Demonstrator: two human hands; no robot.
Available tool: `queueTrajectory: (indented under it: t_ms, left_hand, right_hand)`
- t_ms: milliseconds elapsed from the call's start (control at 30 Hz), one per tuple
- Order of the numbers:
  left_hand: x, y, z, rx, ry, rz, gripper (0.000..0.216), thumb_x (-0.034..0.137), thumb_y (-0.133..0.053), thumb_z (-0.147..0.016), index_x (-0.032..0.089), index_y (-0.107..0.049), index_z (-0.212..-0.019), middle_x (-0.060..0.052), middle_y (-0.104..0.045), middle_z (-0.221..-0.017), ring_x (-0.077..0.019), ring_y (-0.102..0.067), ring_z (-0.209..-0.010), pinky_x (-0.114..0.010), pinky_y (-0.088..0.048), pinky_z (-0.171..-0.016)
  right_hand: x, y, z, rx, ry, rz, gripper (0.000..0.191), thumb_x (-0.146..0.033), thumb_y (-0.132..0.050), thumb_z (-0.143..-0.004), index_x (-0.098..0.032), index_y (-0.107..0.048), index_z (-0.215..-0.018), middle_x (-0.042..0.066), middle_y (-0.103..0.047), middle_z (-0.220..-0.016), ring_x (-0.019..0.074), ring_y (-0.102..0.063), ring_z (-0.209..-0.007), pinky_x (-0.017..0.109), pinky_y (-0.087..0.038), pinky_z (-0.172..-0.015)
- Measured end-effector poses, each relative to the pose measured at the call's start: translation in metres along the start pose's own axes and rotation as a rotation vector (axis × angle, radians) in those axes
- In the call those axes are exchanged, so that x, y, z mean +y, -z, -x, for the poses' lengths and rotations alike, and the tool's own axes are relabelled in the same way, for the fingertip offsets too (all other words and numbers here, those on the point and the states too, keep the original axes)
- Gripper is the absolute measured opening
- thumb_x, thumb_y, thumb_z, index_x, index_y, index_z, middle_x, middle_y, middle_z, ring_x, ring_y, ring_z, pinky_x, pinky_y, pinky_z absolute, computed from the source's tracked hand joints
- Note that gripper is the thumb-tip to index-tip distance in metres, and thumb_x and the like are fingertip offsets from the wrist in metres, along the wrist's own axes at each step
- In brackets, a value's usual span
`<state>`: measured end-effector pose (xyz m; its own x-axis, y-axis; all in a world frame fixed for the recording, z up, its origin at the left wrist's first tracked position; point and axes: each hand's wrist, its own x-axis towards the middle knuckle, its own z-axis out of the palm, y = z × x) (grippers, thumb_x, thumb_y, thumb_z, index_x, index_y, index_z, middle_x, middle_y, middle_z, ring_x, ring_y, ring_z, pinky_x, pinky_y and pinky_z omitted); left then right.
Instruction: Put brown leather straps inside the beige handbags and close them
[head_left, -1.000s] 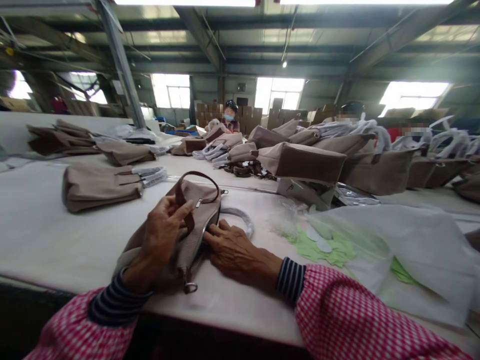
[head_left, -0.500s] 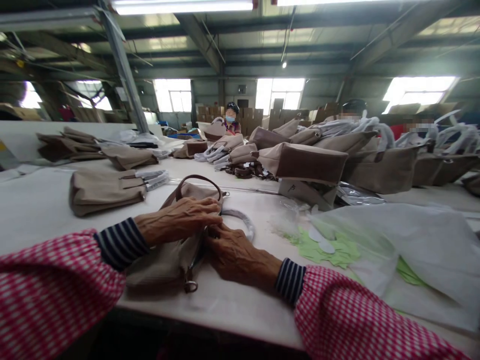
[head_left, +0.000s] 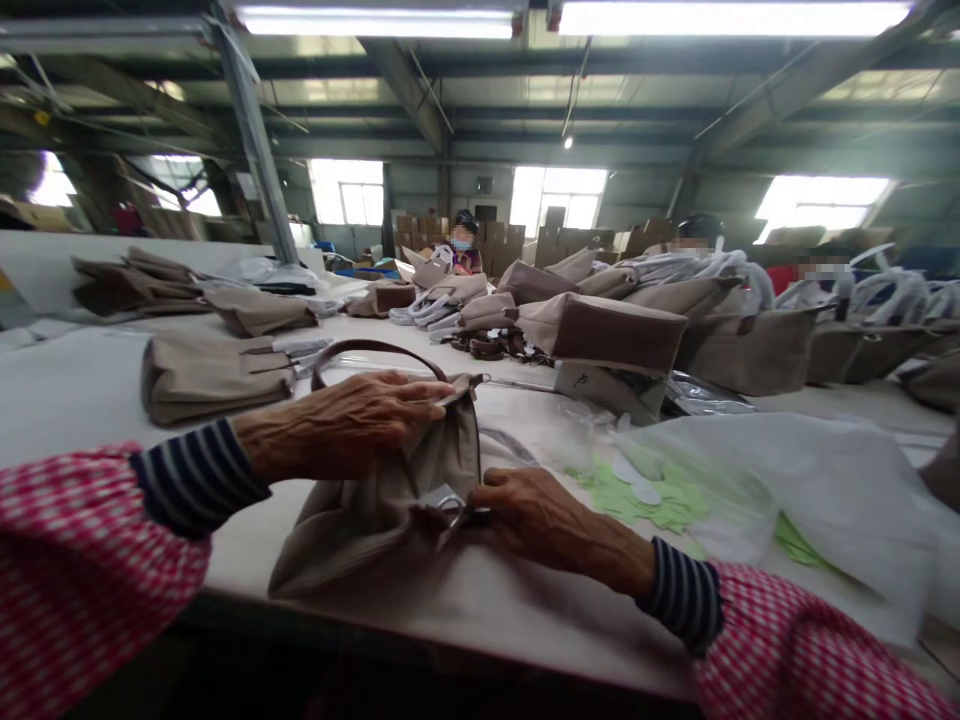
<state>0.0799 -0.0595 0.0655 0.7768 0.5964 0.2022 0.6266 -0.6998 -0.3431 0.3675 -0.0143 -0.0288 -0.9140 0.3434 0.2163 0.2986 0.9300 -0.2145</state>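
Note:
A taupe handbag (head_left: 375,510) lies tilted on the table near its front edge, with one dark arched handle (head_left: 382,348) standing up. My left hand (head_left: 352,420) is closed over the bag's top edge beside that handle, its fingers pressed together on the rim. At the right end of the opening, my right hand (head_left: 540,510) pinches the bag's edge close to a metal ring (head_left: 450,505). The exact bit between those fingertips is hidden. A wrapped second handle (head_left: 510,442) shows partly behind the bag.
Another taupe bag (head_left: 217,375) lies to the left. A large pile of bags (head_left: 607,325) with wrapped handles fills the back right. Green pieces (head_left: 652,500) and a clear plastic sheet (head_left: 847,500) spread at right. A masked person (head_left: 465,255) is across the table.
My hands have moved apart, the right one toward me and to the right. The bag's near end has turned, bringing its opening and ring up between my hands.

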Motion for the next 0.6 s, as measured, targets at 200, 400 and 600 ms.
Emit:
queueTrajectory:
  t_ms: [200, 400, 600]
  left_hand:
    - [0.01, -0.033, 0.034, 0.112, -0.008, 0.029, 0.029, -0.004, -0.046, -0.085, 0.018, -0.066, -0.083, -0.015, -0.078, -0.124, -0.0241, -0.059, -0.143, -0.034, -0.053, -0.115]
    - [0.031, -0.064, 0.045, 0.254, 0.1, 0.049, 0.034, 0.0, -0.038, -0.095, 0.016, -0.068, -0.09, -0.016, -0.077, -0.123, -0.0235, -0.063, -0.138, -0.036, -0.057, -0.113]
    - [0.036, -0.065, 0.045, 0.365, 0.148, 0.131, 0.033, -0.001, -0.04, -0.097, 0.016, -0.067, -0.095, -0.011, -0.077, -0.118, -0.022, -0.058, -0.141, -0.033, -0.054, -0.116]
  right_hand:
    - [-0.005, 0.009, 0.017, -0.065, 0.034, 0.052, 0.019, -0.006, -0.056, -0.094, -0.019, -0.07, -0.097, 0.003, -0.065, -0.098, 0.0167, -0.053, -0.083, 0.03, -0.038, -0.072]
    - [0.015, 0.015, -0.04, -0.099, 0.186, 0.119, 0.015, -0.011, -0.058, -0.097, -0.017, -0.065, -0.085, 0.006, -0.066, -0.102, 0.0189, -0.056, -0.095, 0.031, -0.044, -0.09]
    - [0.034, -0.019, -0.087, -0.006, -0.174, 0.09, 0.013, -0.012, -0.056, -0.093, -0.017, -0.063, -0.103, 0.008, -0.065, -0.105, 0.02, -0.058, -0.09, 0.031, -0.048, -0.079]
